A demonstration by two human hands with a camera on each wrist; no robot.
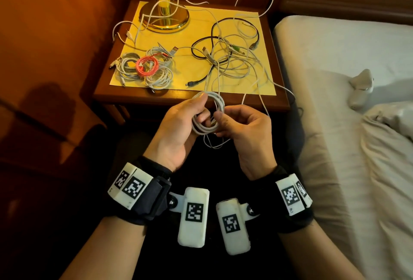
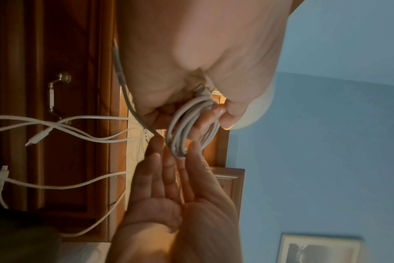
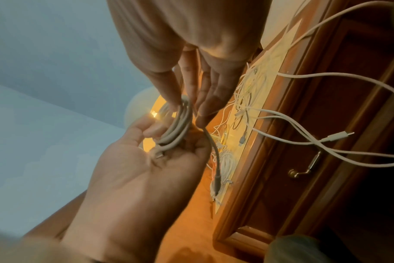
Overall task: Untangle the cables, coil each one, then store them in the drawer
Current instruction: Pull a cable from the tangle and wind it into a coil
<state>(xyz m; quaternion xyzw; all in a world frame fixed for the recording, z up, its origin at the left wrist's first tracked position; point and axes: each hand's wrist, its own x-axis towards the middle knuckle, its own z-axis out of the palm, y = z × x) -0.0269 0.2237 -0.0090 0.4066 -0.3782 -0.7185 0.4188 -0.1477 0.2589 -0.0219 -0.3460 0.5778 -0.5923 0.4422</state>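
Nightstand's drawer handle [image 3: 304,169] shows only in wrist views

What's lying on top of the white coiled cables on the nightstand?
A pink coiled cable lies on the white coiled cables, near their middle. The parts of the white coils beneath it are covered.

head: high, looking down at nightstand [image 1: 143,95] | wrists: close along hands | shared: white coil [image 1: 209,113]

White coil [image 1: 209,112]; pink coil [image 1: 146,67]; black cable [image 1: 202,56]; seemingly yellow mat [image 1: 257,85].
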